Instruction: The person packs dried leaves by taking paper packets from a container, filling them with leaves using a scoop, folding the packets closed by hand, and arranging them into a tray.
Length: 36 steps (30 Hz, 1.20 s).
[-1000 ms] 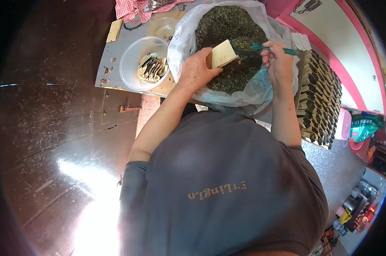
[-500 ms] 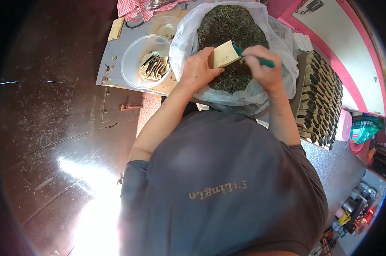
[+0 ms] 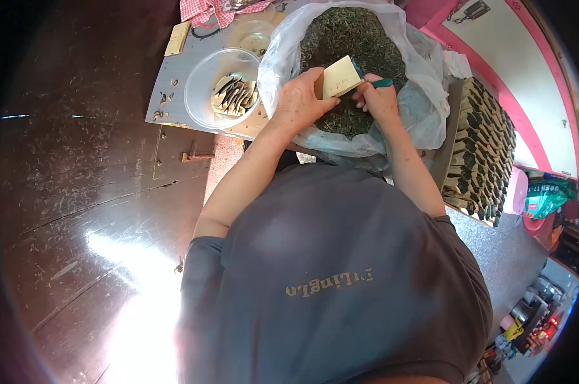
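My left hand [image 3: 297, 99] grips a small yellowish paper packet [image 3: 341, 78], tilted over a large clear plastic bag [image 3: 280, 54]. Dark green dried leaves [image 3: 350, 35] fill the bag. Closed around a green-handled tool [image 3: 383, 83], my right hand [image 3: 378, 102] is beside the packet's far end. The tool's working end is at the packet's mouth, mostly hidden, so its kind does not show. To the left, a round clear plastic tub [image 3: 196, 96] holds several paper packets [image 3: 234, 96] with dark edges.
Many dark-edged packets [image 3: 478, 147] stand in rows in a box on the right. A flat yellow stack [image 3: 177, 38] lies at the table's left edge, near small brown bits [image 3: 163, 99]. A checkered cloth [image 3: 203, 9] and a smaller clear tub [image 3: 251, 35] are at the back.
My right hand has shifted left and down, and the green tool has turned, with its handle now pointing right. The left hand still holds the packet, slightly more upright.
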Tool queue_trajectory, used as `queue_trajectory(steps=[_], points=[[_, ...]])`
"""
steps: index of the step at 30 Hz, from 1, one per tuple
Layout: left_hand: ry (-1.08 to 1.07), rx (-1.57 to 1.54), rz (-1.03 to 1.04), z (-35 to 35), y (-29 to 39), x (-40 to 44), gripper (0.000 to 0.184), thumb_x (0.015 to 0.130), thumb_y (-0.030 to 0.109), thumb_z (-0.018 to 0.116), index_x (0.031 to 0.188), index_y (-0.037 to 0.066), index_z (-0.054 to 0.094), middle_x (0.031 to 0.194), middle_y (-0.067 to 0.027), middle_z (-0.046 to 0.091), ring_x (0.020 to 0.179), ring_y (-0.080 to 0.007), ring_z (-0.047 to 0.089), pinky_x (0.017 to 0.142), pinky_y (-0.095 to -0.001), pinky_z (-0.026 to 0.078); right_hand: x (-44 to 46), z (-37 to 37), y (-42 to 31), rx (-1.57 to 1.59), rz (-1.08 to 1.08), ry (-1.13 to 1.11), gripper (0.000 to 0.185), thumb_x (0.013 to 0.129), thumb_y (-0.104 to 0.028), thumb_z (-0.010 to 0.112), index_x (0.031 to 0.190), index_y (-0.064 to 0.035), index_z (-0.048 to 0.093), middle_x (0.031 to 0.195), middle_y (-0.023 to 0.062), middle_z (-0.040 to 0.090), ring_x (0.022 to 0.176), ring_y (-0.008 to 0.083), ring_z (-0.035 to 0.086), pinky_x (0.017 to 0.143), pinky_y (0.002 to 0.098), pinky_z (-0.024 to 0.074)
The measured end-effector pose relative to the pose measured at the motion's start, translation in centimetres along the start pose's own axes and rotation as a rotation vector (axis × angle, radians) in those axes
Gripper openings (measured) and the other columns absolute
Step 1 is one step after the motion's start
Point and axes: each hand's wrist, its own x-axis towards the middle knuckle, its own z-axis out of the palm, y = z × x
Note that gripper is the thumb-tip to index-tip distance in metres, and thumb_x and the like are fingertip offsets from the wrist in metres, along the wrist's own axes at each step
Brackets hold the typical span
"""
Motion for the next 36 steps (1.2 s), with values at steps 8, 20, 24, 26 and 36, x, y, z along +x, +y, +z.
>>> queue_trajectory(steps=[8,20,24,26,36], points=[[-0.012,-0.011,-0.007,0.0,-0.1,0.0,0.058,0.066,0.026,0.082,0.115,0.006,0.058,0.093,-0.0144,0.067,0.083,-0.0285,0.066,0.075,-0.0372,0.051,0.6,-3.6,-0.5,0.342,-0.055,0.186,0.017,0.082,-0.014,0.055,0.087,0.0001,0.064,0.066,0.008,0.062,0.048,0.0112,0.053,0.042,0.0227,0.0395],[-0.022,-0.006,-0.006,-0.1,0.1,0.1,0.054,0.067,0.024,0.082,0.112,0.006,0.059,0.09,-0.014,0.067,0.082,-0.0289,0.065,0.074,-0.0374,0.051,-1.0,-5.0,-4.6,0.43,-0.198,0.172,0.016,0.084,-0.011,0.055,0.088,0.001,0.065,0.065,0.0082,0.061,0.047,0.0102,0.05,0.042,0.0207,0.0348],[-0.028,0.003,-0.003,0.0,0.1,0.0,0.054,0.067,0.023,0.082,0.112,0.007,0.059,0.09,-0.0139,0.067,0.082,-0.0291,0.065,0.074,-0.0374,0.051,-1.2,-3.2,-4.6,0.275,-0.166,0.121,0.015,0.083,-0.012,0.056,0.084,-0.0012,0.066,0.064,0.0055,0.061,0.048,0.0079,0.05,0.043,0.0206,0.0347],[-0.025,0.005,-0.001,0.0,0.1,0.0,0.054,0.067,0.023,0.082,0.113,0.007,0.059,0.09,-0.014,0.067,0.083,-0.0294,0.065,0.075,-0.0374,0.051,-1.8,-2.0,-5.2,0.133,-0.199,0.095,0.014,0.081,-0.012,0.057,0.083,-0.0028,0.067,0.063,0.003,0.06,0.05,0.0072,0.05,0.046,0.0207,0.0366],[-0.011,0.013,0.003,0.0,0.0,0.0,0.056,0.066,0.025,0.082,0.114,0.007,0.059,0.092,-0.0149,0.067,0.085,-0.0308,0.065,0.077,-0.0388,0.051,-2.7,-2.4,-6.9,-0.175,-0.794,0.208,0.012,0.083,-0.005,0.055,0.083,-0.0006,0.066,0.074,0.0039,0.062,0.059,0.0078,0.053,0.053,0.0223,0.0408]])
